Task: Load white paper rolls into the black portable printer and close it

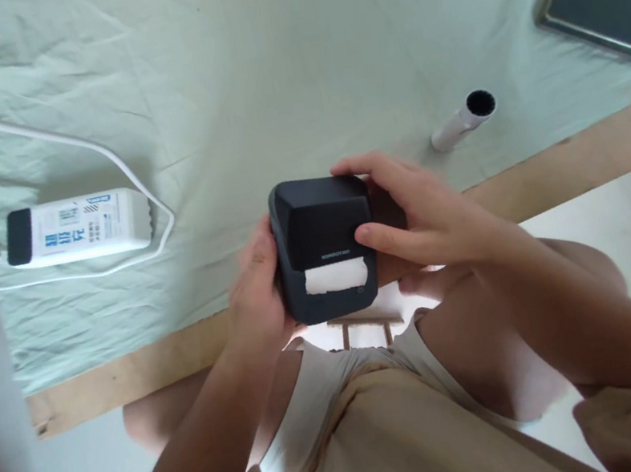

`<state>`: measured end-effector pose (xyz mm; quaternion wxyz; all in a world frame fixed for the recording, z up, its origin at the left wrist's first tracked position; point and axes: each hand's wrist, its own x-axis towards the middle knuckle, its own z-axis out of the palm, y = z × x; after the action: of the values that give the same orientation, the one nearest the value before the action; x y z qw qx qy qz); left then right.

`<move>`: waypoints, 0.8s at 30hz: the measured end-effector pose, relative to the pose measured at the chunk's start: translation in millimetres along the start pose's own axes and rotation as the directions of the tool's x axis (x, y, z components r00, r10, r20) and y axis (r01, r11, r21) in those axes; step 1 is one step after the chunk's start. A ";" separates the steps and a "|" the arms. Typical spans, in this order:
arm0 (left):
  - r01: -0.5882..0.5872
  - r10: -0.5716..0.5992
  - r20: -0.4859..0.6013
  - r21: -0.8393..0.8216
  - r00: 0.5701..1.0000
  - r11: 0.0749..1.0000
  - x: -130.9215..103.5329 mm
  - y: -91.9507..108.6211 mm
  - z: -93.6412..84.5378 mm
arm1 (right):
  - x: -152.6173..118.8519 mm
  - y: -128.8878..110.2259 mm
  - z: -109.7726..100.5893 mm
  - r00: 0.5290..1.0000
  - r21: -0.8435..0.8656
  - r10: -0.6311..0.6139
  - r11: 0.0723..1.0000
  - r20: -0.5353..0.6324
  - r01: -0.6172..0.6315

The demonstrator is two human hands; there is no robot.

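A dark, boxy label printer with a strip of white paper showing at its slot is held between my hands above the table's front edge. My left hand grips its left side, with the fingers partly hidden beneath it. On the opposite side, my right hand holds the printer, its thumb resting on the dark lid and its other fingers at the upper right corner.
The table has a pale green cloth and a wooden front edge. At left lies a white power strip with white cable. At right are a white tube and a dark flat case.
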<state>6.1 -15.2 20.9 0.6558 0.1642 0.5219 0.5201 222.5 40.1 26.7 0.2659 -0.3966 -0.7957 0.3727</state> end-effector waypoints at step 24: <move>0.054 -0.075 0.248 0.093 0.966 0.994 -3.5 8.9 0.6 | 17.4 -25.4 -3.9 0.801 0.068 0.020 0.997 -0.598 0.026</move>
<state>2.3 -14.3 29.7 0.7255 0.2397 0.4617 0.4506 204.8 45.7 51.5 0.5179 -0.4827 -0.6578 0.2570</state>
